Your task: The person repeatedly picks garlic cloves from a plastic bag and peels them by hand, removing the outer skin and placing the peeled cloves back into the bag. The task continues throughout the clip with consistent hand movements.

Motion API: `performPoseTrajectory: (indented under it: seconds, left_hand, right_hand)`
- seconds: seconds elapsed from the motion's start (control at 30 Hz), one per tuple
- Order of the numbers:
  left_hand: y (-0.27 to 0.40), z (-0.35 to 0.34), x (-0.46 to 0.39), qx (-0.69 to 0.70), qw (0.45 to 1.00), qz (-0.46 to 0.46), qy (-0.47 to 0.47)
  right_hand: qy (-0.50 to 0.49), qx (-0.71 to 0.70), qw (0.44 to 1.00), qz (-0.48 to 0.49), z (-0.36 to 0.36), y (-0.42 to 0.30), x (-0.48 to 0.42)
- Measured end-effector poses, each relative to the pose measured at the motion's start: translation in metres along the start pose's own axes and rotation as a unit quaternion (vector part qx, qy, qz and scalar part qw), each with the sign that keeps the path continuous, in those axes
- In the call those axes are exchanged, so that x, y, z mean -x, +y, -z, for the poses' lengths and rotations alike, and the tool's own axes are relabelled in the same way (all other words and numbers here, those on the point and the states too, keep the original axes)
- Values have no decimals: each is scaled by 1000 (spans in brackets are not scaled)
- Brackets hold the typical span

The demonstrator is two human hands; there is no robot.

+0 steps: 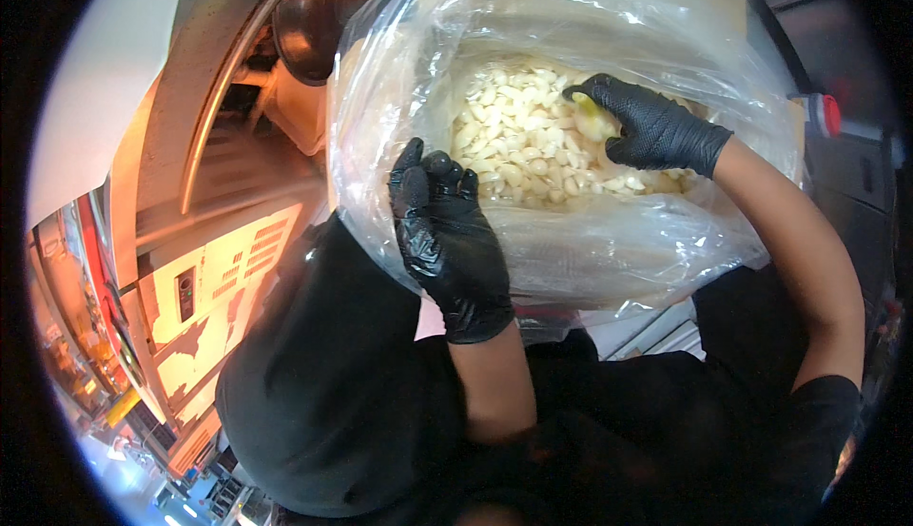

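Observation:
A clear plastic bag [606, 255] lines a cardboard box and stands wide open, with many pale, peeled cloves [510, 116], apparently garlic, lying wet inside. My right hand [642, 123], in a black glove, is over the cloves and holds a pale yellow-green piece [593, 118] between thumb and fingers; its exact kind is unclear. My left hand [453, 241], also black-gloved, rests at the bag's near left side, palm turned up, fingers bent and slightly apart. Nothing shows in its palm.
A dark, shiny rounded pan [324, 16] is beyond the box at the upper left. Left of the box runs a metal rail [221, 91] above a steel appliance with a vented panel [207, 290]. A container with a red lid [829, 115] stands at the right.

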State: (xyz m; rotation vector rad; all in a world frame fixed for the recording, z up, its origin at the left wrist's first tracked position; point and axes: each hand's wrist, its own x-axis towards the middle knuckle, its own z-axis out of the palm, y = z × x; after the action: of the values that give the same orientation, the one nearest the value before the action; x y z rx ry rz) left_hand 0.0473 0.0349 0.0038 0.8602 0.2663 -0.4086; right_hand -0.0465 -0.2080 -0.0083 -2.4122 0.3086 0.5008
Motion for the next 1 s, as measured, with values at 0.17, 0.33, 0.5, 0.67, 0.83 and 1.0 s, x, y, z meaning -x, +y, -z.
performPoseTrajectory:
  seconds: [0.17, 0.33, 0.5, 0.67, 0.83, 1.0]
  left_hand:
    - [2, -3, 3, 2, 999, 14, -49]
    - [-11, -10, 8, -35, 998, 26, -51]
    - [-17, -24, 18, -123, 985, 25, -119]
    - [-47, -18, 29, -315, 924, 25, -217]
    - [-41, -33, 41, -357, 885, 87, -284]
    - [-52, -32, 44, -230, 947, 63, -217]
  right_hand:
    - [162, 66, 980, 91, -16, 32, 9]
    - [217, 152, 961, 77, -30, 31, 21]
    - [93, 109, 990, 10, -24, 21, 27]
    - [75, -193, 977, -50, 33, -35, 50]
    - [135, -255, 957, 3, 42, -71, 72]
    - [152, -263, 953, 18, 33, -75, 63]
